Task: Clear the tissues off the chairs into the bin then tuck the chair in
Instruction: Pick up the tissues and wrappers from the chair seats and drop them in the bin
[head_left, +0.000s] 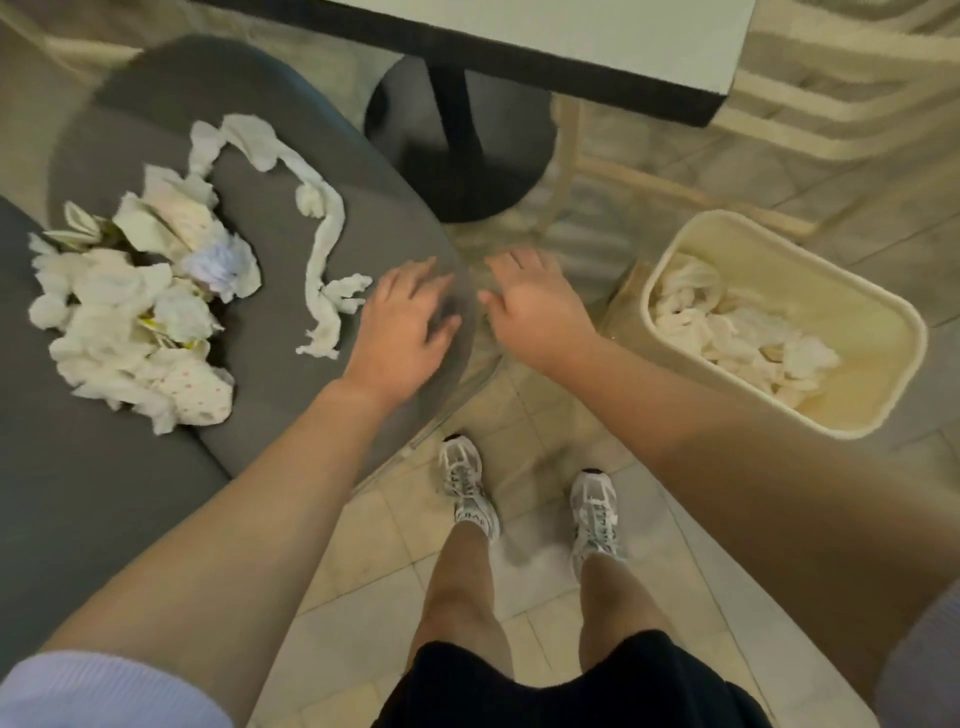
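the bin (779, 415) at the right of the frame already holds some tissues, but a big pile of tissues (130, 317) and a long twisted strip (324, 244) lie on the grey chair (291, 208) at the left, so i judge the task about half done (the chair is not tucked in yet). both the left hand (405, 327) and the right hand (535, 306) are in the middle of the frame with fingers spread and holding nothing, the left one over the seat edge. the chair legs are hidden, the tabletop (545, 31) is cut off at the top, and the hands are a little blurred.

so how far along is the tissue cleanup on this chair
Partly done. The bin already holds a layer of crumpled tissues. Right now both hands are empty: the left hand is over the chair seat, the right hand just off its edge. Left: the tissue pile and the long twisted strip on the seat, then tucking the chair under the table.
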